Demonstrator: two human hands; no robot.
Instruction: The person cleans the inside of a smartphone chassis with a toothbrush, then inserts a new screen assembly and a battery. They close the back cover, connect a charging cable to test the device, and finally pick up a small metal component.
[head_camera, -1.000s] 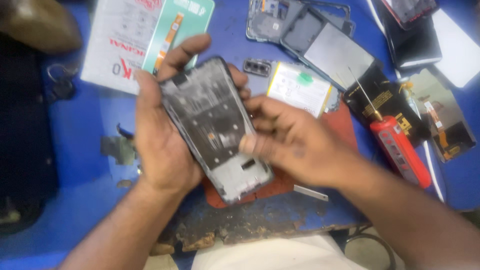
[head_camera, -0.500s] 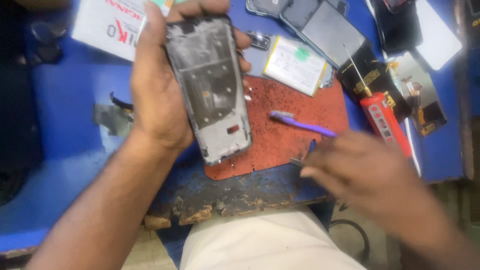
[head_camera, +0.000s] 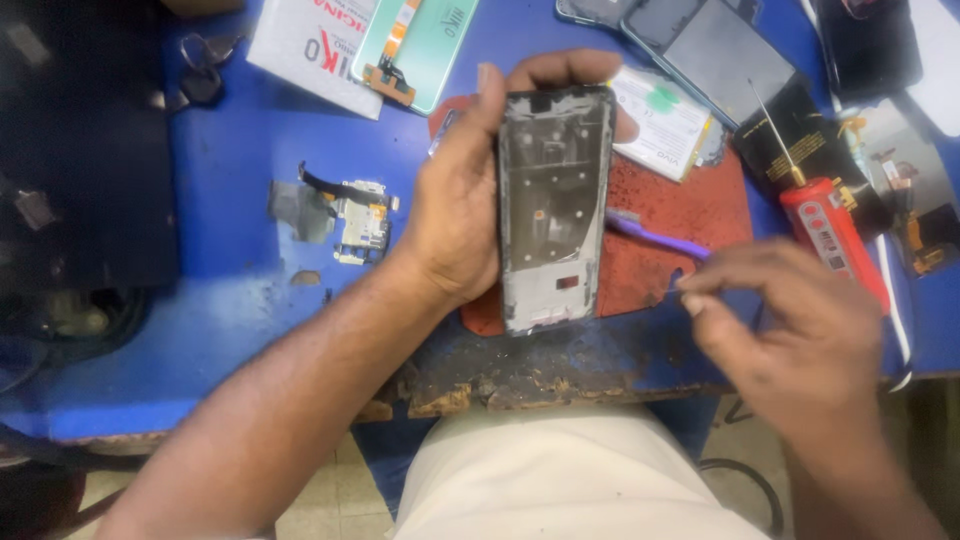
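- My left hand (head_camera: 455, 215) is gripping a stripped phone frame (head_camera: 552, 205) by its long edges, thumb curled over the top, holding it upright above the red work mat (head_camera: 690, 215).
- My right hand (head_camera: 800, 335) is hovering at four o'clock from the frame, fingertips pinched narrow; whether anything tiny is sitting between them I cannot tell.
- A purple tool (head_camera: 655, 236) is lying on the mat between frame and right hand, partly hidden behind the frame.
- A red screwdriver (head_camera: 825, 225) is lying at three o'clock, a white battery (head_camera: 665, 120) at one o'clock.
- A small circuit board (head_camera: 360, 220) is sitting at nine o'clock on the blue table (head_camera: 240, 150).
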